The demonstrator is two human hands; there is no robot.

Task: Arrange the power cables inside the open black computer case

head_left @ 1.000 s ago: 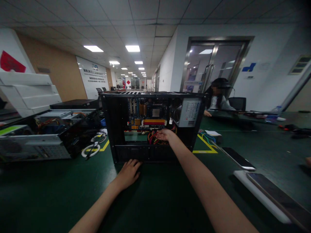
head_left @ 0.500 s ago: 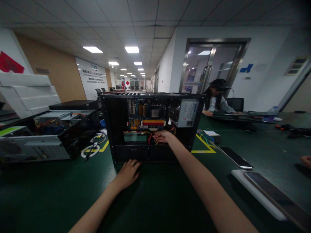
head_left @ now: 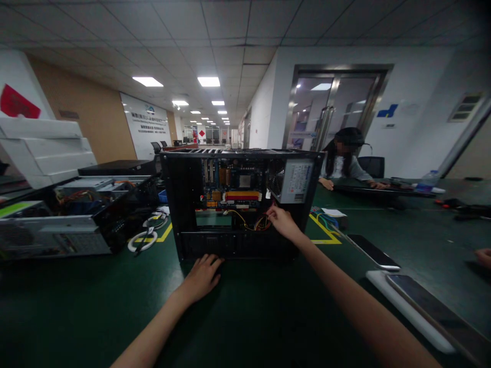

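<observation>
An open black computer case (head_left: 215, 244) stands on the green table, its inside facing me. A motherboard (head_left: 245, 181) with red and yellow memory slots shows inside, and a silver power supply (head_left: 296, 181) fills the upper right. My right hand (head_left: 282, 221) is inside the lower right of the case, its fingertips pinched on dark red cables below the power supply. A yellow cable (head_left: 238, 215) with a white connector curves to its left. My left hand (head_left: 205, 273) lies flat with fingers spread on the table, fingertips at the case's bottom front edge.
Another opened computer case (head_left: 72, 225) lies at the left, beside a coiled white cable (head_left: 142, 240). At the right are a black phone (head_left: 374, 250), a white box (head_left: 406, 312) with a phone on it, and coloured cables. A person sits behind the table at the right.
My right hand has moved right, from the middle of the case's lower opening to below the power supply, and its fingers have closed on cables. The yellow cable now shows. My left hand stays put.
</observation>
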